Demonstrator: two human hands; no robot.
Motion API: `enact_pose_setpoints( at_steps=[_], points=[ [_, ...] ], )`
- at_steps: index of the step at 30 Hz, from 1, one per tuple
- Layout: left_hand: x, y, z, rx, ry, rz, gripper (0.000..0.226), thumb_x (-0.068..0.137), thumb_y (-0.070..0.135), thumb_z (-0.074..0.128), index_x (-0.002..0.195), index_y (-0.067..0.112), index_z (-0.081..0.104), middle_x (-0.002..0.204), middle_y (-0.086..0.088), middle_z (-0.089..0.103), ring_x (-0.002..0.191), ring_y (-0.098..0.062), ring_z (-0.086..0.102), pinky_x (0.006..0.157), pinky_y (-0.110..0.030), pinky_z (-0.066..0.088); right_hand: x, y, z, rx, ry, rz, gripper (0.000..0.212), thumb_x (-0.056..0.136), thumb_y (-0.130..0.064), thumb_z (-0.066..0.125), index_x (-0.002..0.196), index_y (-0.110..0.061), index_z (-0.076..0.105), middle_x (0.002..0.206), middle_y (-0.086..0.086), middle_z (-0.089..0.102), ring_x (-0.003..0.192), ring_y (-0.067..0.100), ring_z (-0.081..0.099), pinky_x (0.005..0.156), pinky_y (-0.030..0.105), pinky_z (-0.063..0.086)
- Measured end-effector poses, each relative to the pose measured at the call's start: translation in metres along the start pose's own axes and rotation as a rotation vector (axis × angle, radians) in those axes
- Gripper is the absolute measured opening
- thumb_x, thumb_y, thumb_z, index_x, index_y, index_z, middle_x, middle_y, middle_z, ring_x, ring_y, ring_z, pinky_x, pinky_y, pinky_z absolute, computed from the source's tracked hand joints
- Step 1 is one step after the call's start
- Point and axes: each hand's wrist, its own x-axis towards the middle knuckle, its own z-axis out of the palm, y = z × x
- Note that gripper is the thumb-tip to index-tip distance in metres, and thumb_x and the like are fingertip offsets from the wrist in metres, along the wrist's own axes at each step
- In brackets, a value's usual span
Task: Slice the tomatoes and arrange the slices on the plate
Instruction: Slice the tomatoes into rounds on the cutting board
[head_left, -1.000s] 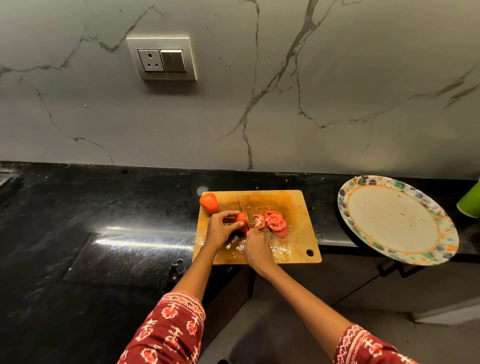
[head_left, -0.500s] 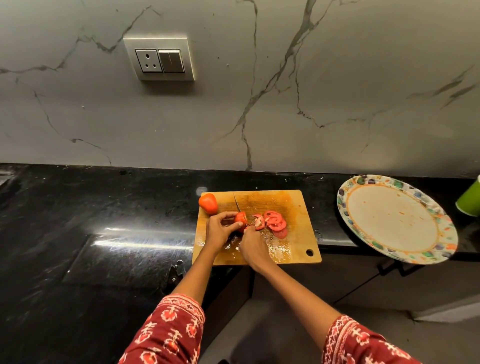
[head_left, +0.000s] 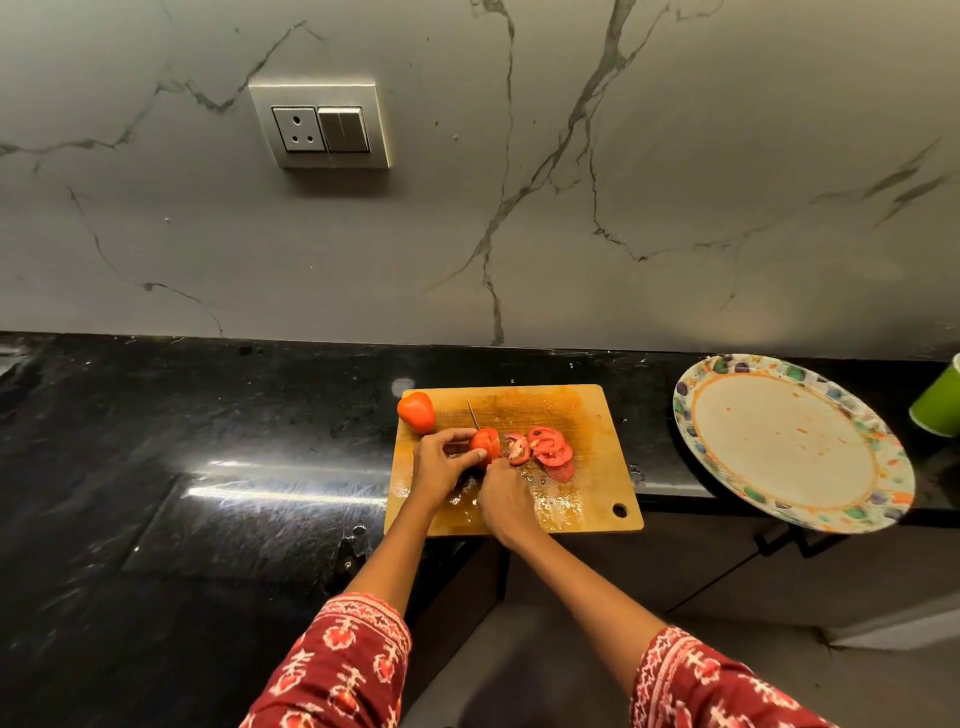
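Currently mid-slicing: left hand (head_left: 444, 462) pinches the part-cut tomato (head_left: 484, 443) on the cutting board (head_left: 587, 415), fingers curled around its left end. Right hand (head_left: 506, 501) is clenched around the knife handle, which is mostly hidden under it; the knife (head_left: 472, 414) has its blade running away from the person, tip showing beyond the tomato, edge at the cut face. Cut slices (head_left: 545, 448) lie fanned just right of the tomato, touching each other, on the board's middle. A whole tomato (head_left: 416, 412) sits at the board's far-left corner, overhanging the edge slightly, untouched. Plate (head_left: 789, 441) is well to the right on the black counter (head_left: 208, 415), with only smears and no slices on it, its near rim hanging past the counter edge. Judgement: slicing is roughly half done and arranging hasn't begun. Next move calls for drawing the blade down through the remaining piece while the left fingertips back off from the edge; that piece is getting short, so slip risk rises. Board looks wet with juice near the hands.
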Motion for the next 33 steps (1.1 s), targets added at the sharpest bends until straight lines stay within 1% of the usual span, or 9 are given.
enact_pose_setpoints(
  at_steps=[2,3,6,7,11,20,25,29,33],
  points=[
    [0.000,0.001,0.000,-0.004,-0.001,-0.003,0.036,0.071,0.006,0.077,0.106,0.004,0.066,0.104,-0.009,0.068,0.099,-0.018,0.063,0.090,-0.030,0.051,0.001,-0.002,0.000,-0.006,-0.003,0.002,0.027,0.098,-0.006,0.032,0.119,0.002,0.046,0.116,0.021,0.059,0.108,0.034,0.058,0.080,0.037,0.046],
    [-0.001,0.001,0.000,-0.007,0.001,0.002,0.036,0.071,0.005,0.077,0.106,0.004,0.066,0.104,-0.008,0.068,0.099,-0.018,0.063,0.089,-0.028,0.051,-0.001,-0.001,-0.001,-0.013,-0.005,0.000,0.027,0.098,-0.007,0.031,0.119,0.002,0.046,0.116,0.021,0.059,0.108,0.035,0.058,0.079,0.037,0.045],
    [-0.002,0.001,0.001,-0.012,0.016,0.008,0.035,0.072,0.005,0.076,0.106,0.004,0.066,0.104,-0.008,0.068,0.097,-0.014,0.062,0.082,-0.017,0.049,-0.008,0.005,0.003,-0.043,-0.014,0.010,0.028,0.097,-0.006,0.032,0.120,0.003,0.045,0.118,0.020,0.058,0.109,0.034,0.057,0.082,0.037,0.047],
    [-0.002,0.000,0.001,-0.021,0.027,0.003,0.035,0.073,0.005,0.075,0.107,0.003,0.066,0.105,-0.009,0.067,0.097,-0.015,0.062,0.083,-0.018,0.050,-0.011,0.008,0.005,-0.062,-0.022,0.008,0.029,0.096,-0.003,0.033,0.121,0.003,0.045,0.118,0.020,0.058,0.109,0.033,0.058,0.083,0.037,0.047],
    [-0.001,0.000,0.000,-0.037,0.034,-0.022,0.036,0.075,0.005,0.074,0.109,0.002,0.065,0.108,-0.013,0.067,0.101,-0.020,0.062,0.090,-0.031,0.051,-0.017,0.015,0.005,-0.102,-0.051,-0.005,0.029,0.094,0.000,0.034,0.120,0.003,0.047,0.116,0.019,0.060,0.108,0.033,0.059,0.084,0.037,0.048],
    [0.000,-0.002,-0.002,-0.024,0.031,-0.040,0.035,0.074,0.009,0.075,0.108,0.005,0.065,0.107,-0.009,0.067,0.099,-0.016,0.062,0.087,-0.027,0.050,-0.037,0.048,-0.006,-0.223,-0.030,-0.031,0.027,0.095,-0.003,0.031,0.118,-0.004,0.045,0.113,0.013,0.061,0.106,0.030,0.060,0.082,0.036,0.046],
    [-0.003,0.000,-0.001,-0.005,0.030,-0.041,0.034,0.076,0.010,0.074,0.109,0.007,0.064,0.108,-0.006,0.066,0.100,-0.015,0.060,0.088,-0.026,0.049,-0.035,0.051,-0.017,-0.159,-0.017,0.012,0.028,0.095,-0.003,0.029,0.117,-0.003,0.046,0.112,0.016,0.062,0.105,0.032,0.060,0.079,0.038,0.045],
    [-0.003,0.002,-0.001,0.012,0.027,-0.043,0.035,0.076,0.009,0.073,0.110,0.005,0.064,0.110,-0.009,0.066,0.099,-0.014,0.060,0.086,-0.023,0.048,-0.036,0.045,-0.023,-0.092,0.002,-0.018,0.026,0.098,-0.008,0.031,0.115,-0.002,0.049,0.115,0.016,0.058,0.104,0.032,0.059,0.078,0.036,0.044],
    [-0.005,0.003,0.001,0.043,0.046,-0.030,0.036,0.076,0.008,0.072,0.111,0.003,0.064,0.112,-0.011,0.066,0.103,-0.017,0.059,0.089,-0.026,0.047,-0.034,0.031,-0.030,0.008,0.052,-0.051,0.028,0.101,-0.017,0.030,0.112,-0.002,0.051,0.105,0.016,0.062,0.096,0.032,0.061,0.068,0.033,0.040]
  ],
)
